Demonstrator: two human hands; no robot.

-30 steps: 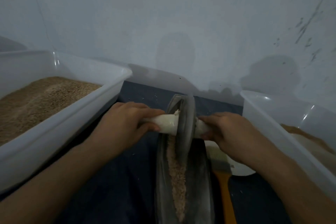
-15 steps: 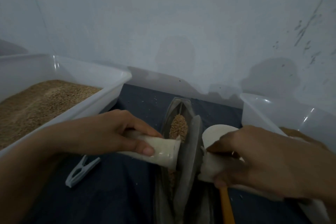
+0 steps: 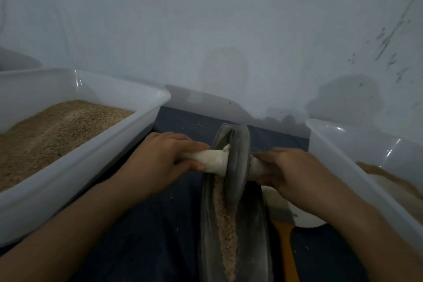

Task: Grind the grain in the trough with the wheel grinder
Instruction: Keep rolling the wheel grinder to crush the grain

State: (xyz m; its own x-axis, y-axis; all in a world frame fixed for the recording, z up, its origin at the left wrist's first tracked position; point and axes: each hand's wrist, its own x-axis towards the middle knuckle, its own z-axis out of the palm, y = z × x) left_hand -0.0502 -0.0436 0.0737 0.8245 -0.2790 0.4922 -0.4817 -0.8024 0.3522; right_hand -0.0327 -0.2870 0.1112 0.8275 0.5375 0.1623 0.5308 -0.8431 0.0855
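A long dark metal trough (image 3: 251,231) lies on the dark cloth, running away from me. Crushed grain (image 3: 225,220) fills its groove in a pale strip. The grey wheel grinder (image 3: 237,162) stands upright in the groove at the trough's far end. A white axle handle (image 3: 212,160) passes through the wheel. My left hand (image 3: 160,162) grips the handle's left side. My right hand (image 3: 290,171) grips its right side, mostly covering it.
A white tub (image 3: 87,165) of brown grain stands at the left. Another clear tub (image 3: 357,167) with ground grain stands at the right. A brush with an orange handle (image 3: 283,231) and a white dish (image 3: 306,220) lie right of the trough, under my right forearm. A wall rises close behind.
Half a second ago the wheel was pulled near me with whole grain showing at the trough's far end. Now both hands have rolled it to the far end, uncovering the crushed strip.
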